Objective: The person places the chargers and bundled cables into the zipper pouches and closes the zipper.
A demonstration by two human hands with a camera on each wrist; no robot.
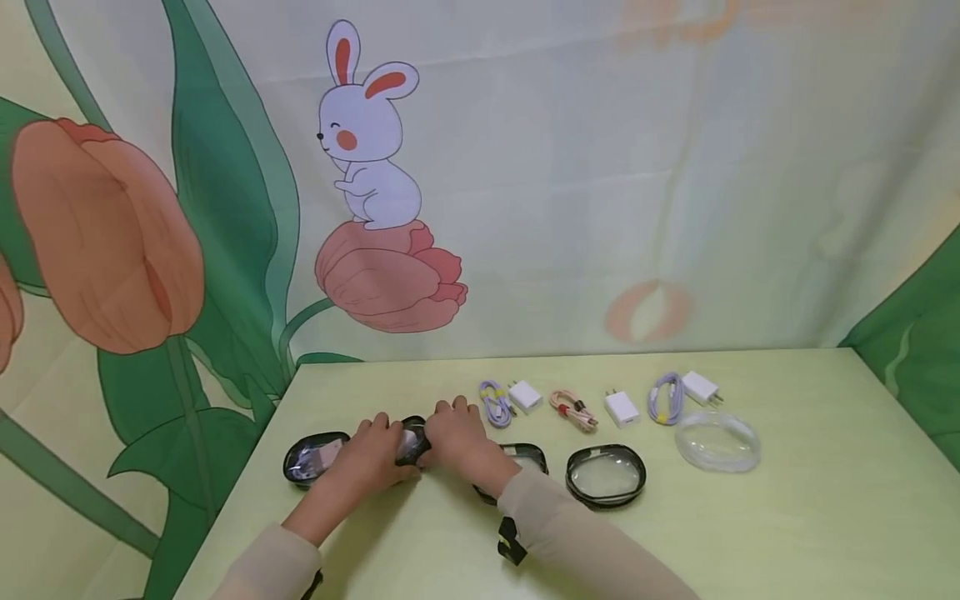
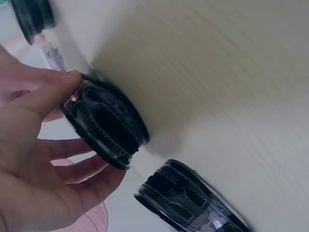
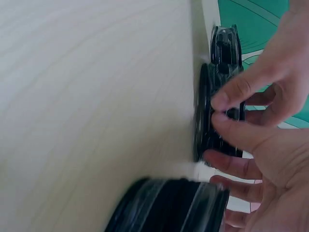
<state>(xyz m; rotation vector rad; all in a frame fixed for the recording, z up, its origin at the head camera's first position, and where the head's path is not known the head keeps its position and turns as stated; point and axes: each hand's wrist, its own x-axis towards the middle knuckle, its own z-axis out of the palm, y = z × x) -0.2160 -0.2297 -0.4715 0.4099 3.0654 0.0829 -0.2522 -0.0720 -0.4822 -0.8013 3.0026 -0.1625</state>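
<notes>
Apparently to hold it steady, the left hand (image 1: pixel 367 454) and right hand (image 1: pixel 459 435) grasp a clear, black-rimmed case (image 1: pixel 411 442), fingers curled around opposite ends, over the table (image 1: pixel 825 533) between another case (image 1: pixel 307 460) and a partly hidden third case (image 1: pixel 532 453).

free table (image 1: pixel 825 517) right, case (image 1: pixel 529 454) beside right hand (image 1: pixel 459 435)

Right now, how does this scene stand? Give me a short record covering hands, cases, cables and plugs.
Left hand: grips a black-edged case
Right hand: grips the same case
Left of hands: another black-edged case
Right of hands: two more cases, one partly hidden by the right forearm
Cables: three, bundled
Plugs: three, white
</notes>
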